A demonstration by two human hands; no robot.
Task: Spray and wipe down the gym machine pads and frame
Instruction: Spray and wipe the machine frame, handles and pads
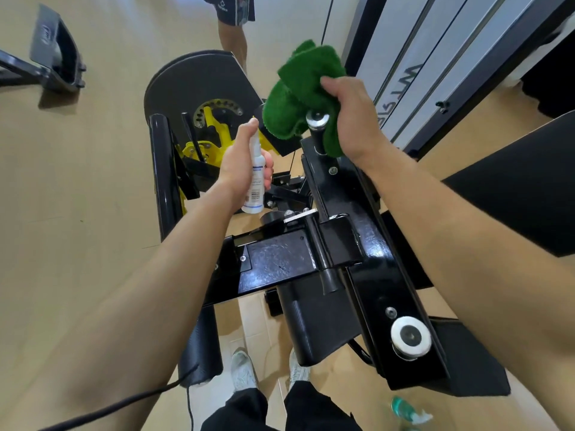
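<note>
I look down on a black gym machine frame (280,262) with yellow parts (214,132) further away. My left hand (242,157) grips a small white spray bottle (256,181), its forefinger on the nozzle, aimed toward the cloth. My right hand (351,119) holds a green cloth (295,91) bunched around a black handle with a chrome end cap (316,119) at the top of the frame. A black pad (522,188) lies to the right, under my right forearm.
Another person's legs (233,35) stand beyond the machine. A weight stack tower (435,63) rises at the upper right. Another machine's black footplate (59,54) sits at the upper left. A green bottle (407,410) lies on the floor by my shoes (242,371). A black cable (124,402) crosses the lower left.
</note>
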